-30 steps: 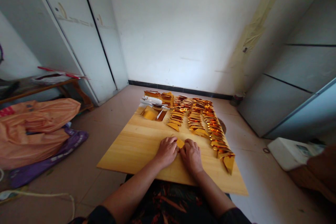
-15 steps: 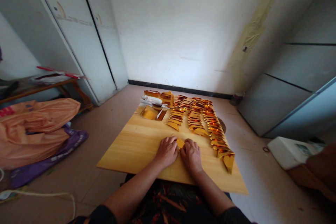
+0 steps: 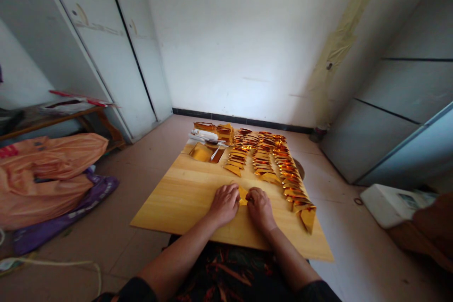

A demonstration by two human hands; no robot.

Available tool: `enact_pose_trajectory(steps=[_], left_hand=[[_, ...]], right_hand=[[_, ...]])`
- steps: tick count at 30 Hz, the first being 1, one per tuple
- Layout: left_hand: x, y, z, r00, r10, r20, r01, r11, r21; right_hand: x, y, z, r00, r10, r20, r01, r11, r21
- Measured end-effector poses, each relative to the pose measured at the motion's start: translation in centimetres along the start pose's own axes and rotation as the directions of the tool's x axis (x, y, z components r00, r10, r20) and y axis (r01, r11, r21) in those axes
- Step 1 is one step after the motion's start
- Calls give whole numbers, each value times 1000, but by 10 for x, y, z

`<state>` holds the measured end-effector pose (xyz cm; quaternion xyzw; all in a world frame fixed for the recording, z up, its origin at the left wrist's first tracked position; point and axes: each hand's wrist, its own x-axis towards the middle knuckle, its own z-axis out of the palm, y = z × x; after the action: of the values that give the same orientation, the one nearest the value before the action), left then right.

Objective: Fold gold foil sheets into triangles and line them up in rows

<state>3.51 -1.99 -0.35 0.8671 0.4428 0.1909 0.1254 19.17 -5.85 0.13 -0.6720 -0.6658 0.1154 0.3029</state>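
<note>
Between my two hands lies a small piece of gold foil paper [image 3: 242, 195], low on the wooden board [image 3: 170, 198]. My left hand [image 3: 225, 202] grips its left side with curled fingers, and my right hand [image 3: 260, 205] has its fingers closed on the right side. The fingers cover much of the sheet, so its exact fold cannot be made out. Beyond the hands, folded gold paper pieces [image 3: 264, 155] stand in several overlapping rows, one running down the board's right edge. Flat gold sheets [image 3: 201, 152] lie at the back left.
White rolled packets [image 3: 204, 135] and what looks like scissors [image 3: 216, 150] rest near the flat sheets. An orange bag [image 3: 53, 174] and a purple bag [image 3: 71, 212] lie on the floor at left. A white box [image 3: 387, 204] stands at right, below a grey cabinet [image 3: 389, 118].
My right hand has shifted slightly to the right, away from the left one. More of the gold paper shows between them. The rows of folded pieces look the same.
</note>
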Motion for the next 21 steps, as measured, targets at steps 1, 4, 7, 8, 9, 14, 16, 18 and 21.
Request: enact_pose_trajectory(steps=[1, 4, 7, 8, 9, 14, 16, 18, 21], left_hand=[[0, 0, 0, 1000, -1, 0, 1, 1000, -2], [0, 0, -2, 1000, -4, 9, 4, 1000, -11], [-1, 0, -3, 1000, 2, 12, -2, 1000, -22], [-1, 0, -3, 1000, 4, 10, -4, 1000, -24], [-1, 0, -3, 1000, 4, 7, -4, 1000, -26], [0, 0, -2, 1000, 3, 3, -2, 999, -33], [1, -1, -3, 1000, 14, 5, -14, 999, -47], [2, -3, -5, 999, 32, -5, -32, 997, -72], [3, -9, -8, 997, 63, -49, -68, 993, -95]], right_hand=[[0, 0, 0, 1000, 2, 0, -2, 1000, -3], [0, -5, 0, 1000, 17, -11, -18, 999, -38], [0, -10, 0, 999, 36, -19, -38, 996, -81], [0, -11, -1, 999, 42, -18, -43, 995, -89], [0, -11, -1, 999, 46, -16, -47, 995, -93], [3, -4, -4, 1000, -12, 12, 13, 997, -77], [1, -2, -7, 995, -87, 39, 90, 992, -83], [-2, -2, -10, 986, -156, 65, 161, 982, -96], [-8, -7, -15, 972, -215, 98, 225, 969, -107]])
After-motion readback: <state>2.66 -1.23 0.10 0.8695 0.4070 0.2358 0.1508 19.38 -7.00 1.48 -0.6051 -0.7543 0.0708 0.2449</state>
